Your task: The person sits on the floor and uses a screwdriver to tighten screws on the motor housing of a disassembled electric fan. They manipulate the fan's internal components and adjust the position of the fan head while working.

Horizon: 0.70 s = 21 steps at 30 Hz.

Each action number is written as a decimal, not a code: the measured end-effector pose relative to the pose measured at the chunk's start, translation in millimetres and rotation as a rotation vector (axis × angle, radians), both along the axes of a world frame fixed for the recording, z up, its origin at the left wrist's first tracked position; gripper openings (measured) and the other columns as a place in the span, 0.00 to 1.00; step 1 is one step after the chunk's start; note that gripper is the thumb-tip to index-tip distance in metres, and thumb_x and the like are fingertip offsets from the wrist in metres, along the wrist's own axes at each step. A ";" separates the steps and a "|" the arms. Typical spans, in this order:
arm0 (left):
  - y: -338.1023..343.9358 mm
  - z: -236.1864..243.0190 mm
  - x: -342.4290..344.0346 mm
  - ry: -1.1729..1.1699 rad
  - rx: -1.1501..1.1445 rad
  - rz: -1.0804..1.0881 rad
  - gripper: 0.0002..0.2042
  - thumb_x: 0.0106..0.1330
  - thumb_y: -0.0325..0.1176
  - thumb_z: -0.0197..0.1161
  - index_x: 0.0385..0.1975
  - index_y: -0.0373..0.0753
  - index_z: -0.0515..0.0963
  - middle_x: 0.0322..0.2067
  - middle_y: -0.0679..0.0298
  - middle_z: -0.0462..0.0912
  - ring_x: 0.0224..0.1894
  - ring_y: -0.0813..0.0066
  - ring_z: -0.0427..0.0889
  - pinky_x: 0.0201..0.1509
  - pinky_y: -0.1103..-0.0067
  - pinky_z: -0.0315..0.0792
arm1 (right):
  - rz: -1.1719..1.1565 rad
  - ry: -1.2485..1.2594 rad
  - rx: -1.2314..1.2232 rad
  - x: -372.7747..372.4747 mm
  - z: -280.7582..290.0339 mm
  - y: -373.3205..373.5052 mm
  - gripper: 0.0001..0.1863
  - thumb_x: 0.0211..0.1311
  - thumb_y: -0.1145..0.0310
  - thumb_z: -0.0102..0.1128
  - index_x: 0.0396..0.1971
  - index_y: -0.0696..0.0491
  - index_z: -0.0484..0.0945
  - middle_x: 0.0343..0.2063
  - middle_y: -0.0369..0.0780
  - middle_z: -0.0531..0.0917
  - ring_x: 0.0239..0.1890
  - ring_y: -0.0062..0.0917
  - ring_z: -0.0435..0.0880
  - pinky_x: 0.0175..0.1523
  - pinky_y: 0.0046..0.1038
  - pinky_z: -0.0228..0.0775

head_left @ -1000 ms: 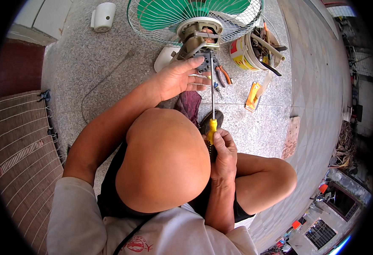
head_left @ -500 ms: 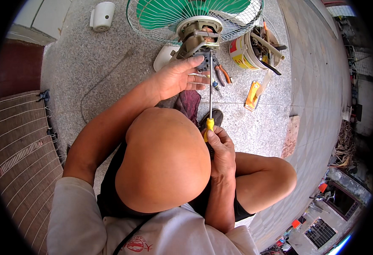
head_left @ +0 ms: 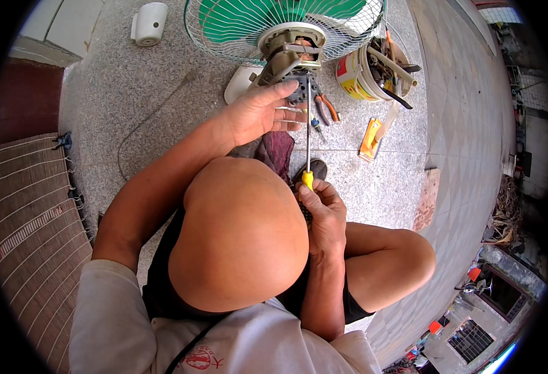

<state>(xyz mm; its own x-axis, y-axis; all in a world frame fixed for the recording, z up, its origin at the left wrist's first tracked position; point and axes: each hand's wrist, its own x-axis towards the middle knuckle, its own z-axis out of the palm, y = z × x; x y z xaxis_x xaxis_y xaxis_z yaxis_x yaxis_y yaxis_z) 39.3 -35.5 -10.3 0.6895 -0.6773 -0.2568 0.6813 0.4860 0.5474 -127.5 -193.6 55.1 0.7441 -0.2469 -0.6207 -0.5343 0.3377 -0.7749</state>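
The green-bladed fan (head_left: 223, 23) has its motor (head_left: 292, 51) exposed at the rear. My left hand (head_left: 255, 118) grips a dark plastic housing (head_left: 297, 88) below the motor with thumb and index finger, its lower fingers extended. My right hand (head_left: 325, 218) is closed on the yellow-handled screwdriver (head_left: 308, 180) beside my raised knee. The long shaft reaches up to the housing, where its tip is too small to make out clearly. Orange-handled pliers (head_left: 327, 108) and a smaller tool (head_left: 316, 128) lie just beyond my left fingers.
A bucket of tools (head_left: 358, 75) stands to the right, above an orange-yellow package (head_left: 370, 140). A white cup-shaped container (head_left: 149, 26) stands upper left. A maroon cloth (head_left: 274, 156) lies by my shoe. A woven mat (head_left: 27, 206) is at left, a wire (head_left: 130, 137) nearer me.
My right hand and the screwdriver have shifted slightly upward and left, the fingers moving on the handle. My left hand stays nearly still at the housing.
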 end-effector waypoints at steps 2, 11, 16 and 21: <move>0.4 -0.4 -0.3 0.003 0.006 0.003 0.29 0.67 0.51 0.58 0.60 0.39 0.64 0.53 0.52 0.76 0.54 0.62 0.78 0.54 0.69 0.74 | 0.007 0.032 0.061 3.9 4.3 1.0 0.12 0.66 0.66 0.58 0.41 0.60 0.78 0.32 0.38 0.83 0.32 0.19 0.80 0.39 0.21 0.71; 0.1 0.3 -0.6 0.003 0.022 0.008 0.29 0.67 0.52 0.58 0.60 0.39 0.64 0.53 0.53 0.76 0.54 0.62 0.78 0.54 0.69 0.74 | -0.005 0.034 0.088 4.1 -0.5 -3.8 0.11 0.65 0.68 0.60 0.41 0.59 0.80 0.32 0.37 0.83 0.32 0.17 0.78 0.41 0.20 0.70; 0.0 2.1 -0.7 0.004 0.027 0.009 0.29 0.67 0.52 0.57 0.61 0.38 0.64 0.53 0.52 0.75 0.55 0.62 0.78 0.54 0.69 0.74 | 0.018 0.008 0.020 3.8 -5.8 -8.3 0.12 0.60 0.70 0.65 0.41 0.59 0.80 0.33 0.35 0.83 0.33 0.16 0.77 0.43 0.19 0.68; -0.1 -0.4 -0.4 0.007 0.023 0.013 0.30 0.67 0.52 0.57 0.62 0.38 0.63 0.53 0.52 0.75 0.55 0.61 0.77 0.54 0.69 0.74 | 0.041 0.035 0.079 9.4 1.1 -2.8 0.12 0.63 0.70 0.62 0.42 0.60 0.79 0.35 0.37 0.83 0.36 0.17 0.77 0.46 0.19 0.68</move>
